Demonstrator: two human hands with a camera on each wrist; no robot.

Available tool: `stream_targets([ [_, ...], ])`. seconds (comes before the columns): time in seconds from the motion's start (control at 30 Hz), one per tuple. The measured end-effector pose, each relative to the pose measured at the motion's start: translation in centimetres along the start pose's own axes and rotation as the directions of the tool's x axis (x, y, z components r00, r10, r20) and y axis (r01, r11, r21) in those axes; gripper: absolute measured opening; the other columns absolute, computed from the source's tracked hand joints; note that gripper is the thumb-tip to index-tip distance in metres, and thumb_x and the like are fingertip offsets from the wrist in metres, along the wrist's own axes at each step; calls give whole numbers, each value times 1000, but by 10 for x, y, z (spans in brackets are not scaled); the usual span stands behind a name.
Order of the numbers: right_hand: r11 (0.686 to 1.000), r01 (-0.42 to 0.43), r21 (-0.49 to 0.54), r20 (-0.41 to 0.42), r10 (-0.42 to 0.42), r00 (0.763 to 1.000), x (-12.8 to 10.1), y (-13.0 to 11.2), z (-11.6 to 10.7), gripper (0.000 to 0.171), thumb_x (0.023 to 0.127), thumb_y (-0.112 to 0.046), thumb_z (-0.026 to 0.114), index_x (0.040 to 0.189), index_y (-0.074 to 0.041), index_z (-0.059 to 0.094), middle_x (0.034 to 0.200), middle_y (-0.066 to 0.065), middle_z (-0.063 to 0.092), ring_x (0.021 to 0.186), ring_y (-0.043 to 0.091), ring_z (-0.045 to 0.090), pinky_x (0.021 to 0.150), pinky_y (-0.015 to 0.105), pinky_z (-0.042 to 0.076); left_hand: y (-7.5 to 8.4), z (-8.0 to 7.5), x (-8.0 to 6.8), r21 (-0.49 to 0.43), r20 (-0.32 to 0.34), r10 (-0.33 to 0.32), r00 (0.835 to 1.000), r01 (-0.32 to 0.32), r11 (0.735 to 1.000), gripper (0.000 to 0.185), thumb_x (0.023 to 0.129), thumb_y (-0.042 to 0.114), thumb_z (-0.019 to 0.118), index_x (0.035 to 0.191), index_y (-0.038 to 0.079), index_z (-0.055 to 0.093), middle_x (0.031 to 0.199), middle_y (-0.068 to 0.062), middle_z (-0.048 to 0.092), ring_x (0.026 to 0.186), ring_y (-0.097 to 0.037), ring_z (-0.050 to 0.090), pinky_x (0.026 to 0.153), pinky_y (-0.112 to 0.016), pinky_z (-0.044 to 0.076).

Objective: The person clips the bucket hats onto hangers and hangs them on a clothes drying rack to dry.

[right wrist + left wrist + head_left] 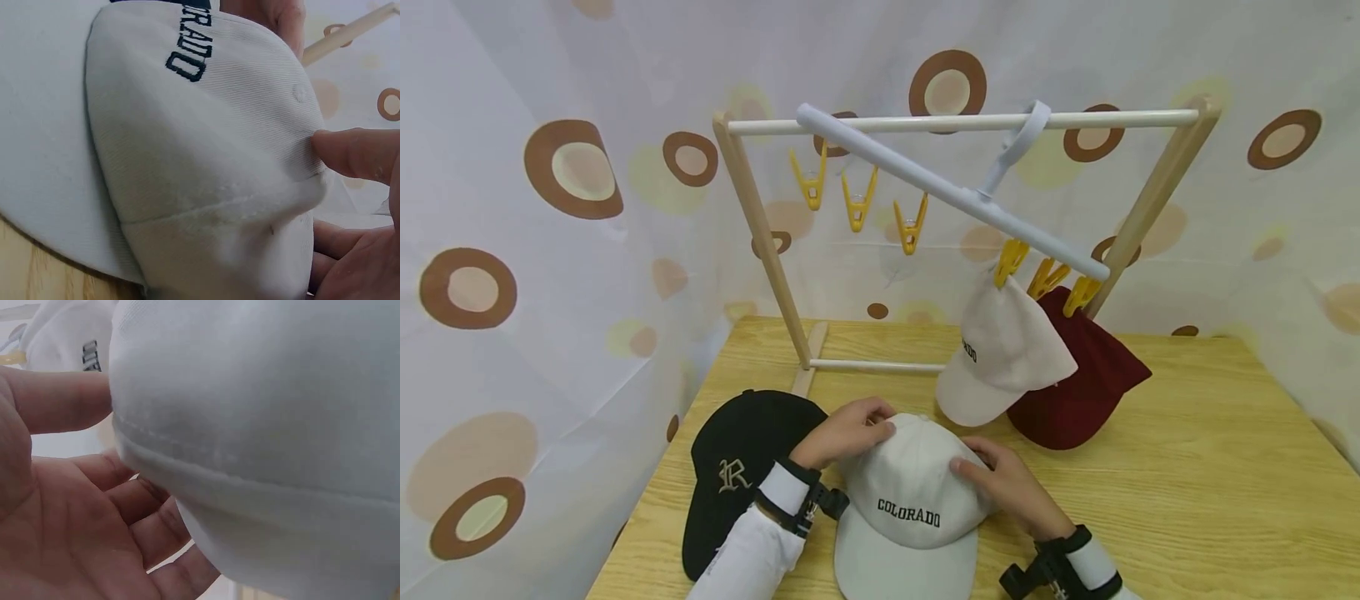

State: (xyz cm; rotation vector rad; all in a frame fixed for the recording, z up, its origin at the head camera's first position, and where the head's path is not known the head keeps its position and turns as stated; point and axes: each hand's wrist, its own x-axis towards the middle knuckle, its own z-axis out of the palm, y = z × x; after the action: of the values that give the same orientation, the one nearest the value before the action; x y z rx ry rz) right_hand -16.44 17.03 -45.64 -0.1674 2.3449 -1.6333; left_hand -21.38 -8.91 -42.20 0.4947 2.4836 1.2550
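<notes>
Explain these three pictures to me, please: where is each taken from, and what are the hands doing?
There's no robot: a person works bare-handed. The wide picture comes from a head-worn camera; the two close ones come from wrist cameras, left and right. The left hand and right hand grip the off-white COLORADO cap. A black cap lies on the wooden table. Behind, yellow clips on a hanger hold a cream cap and a dark red cap.

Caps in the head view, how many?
4: black cap at left, white cap held between left hand and right hand, cream cap and partly hidden maroon cap hanging at right.
</notes>
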Motion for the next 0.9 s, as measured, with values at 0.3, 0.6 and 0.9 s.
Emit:
stream_targets([
  [0.3, 999, 12, 31, 44, -13, 999, -10, -14, 2, 49, 96, -27, 65, 137, -2, 55, 134, 16, 60, 117, 22, 58, 92, 32, 50, 12, 0, -7, -21, -1, 103, 995, -103, 994, 30, 98, 21, 58, 122, 5, 65, 115, -11, 66, 102, -19, 60, 87, -34, 51],
  [0.6, 996, 90, 26, 88, -92, 992, -19, -31, 2, 42, 95, -22, 67, 128, 3, 58, 123, 17, 63, 103, 13, 60, 85, 25, 50, 32, -2, -16, -27, 65, 157, 985, -156, 987, 28, 99, 23, 55, 119, 9, 69, 118, -9, 69, 103, -16, 62, 88, -33, 52],
  [0.9, 979, 201, 26, 91, -202, 975, -28, -41, 6, 36, 97, -23, 64, 122, 3, 60, 114, 18, 64, 93, 3, 62, 81, 22, 52, 47, -2, -25, -29, 90, 201, 975, -200, 979, 22, 99, 25, 56, 103, 12, 73, 101, -4, 70, 85, -9, 59, 75, -24, 50],
])
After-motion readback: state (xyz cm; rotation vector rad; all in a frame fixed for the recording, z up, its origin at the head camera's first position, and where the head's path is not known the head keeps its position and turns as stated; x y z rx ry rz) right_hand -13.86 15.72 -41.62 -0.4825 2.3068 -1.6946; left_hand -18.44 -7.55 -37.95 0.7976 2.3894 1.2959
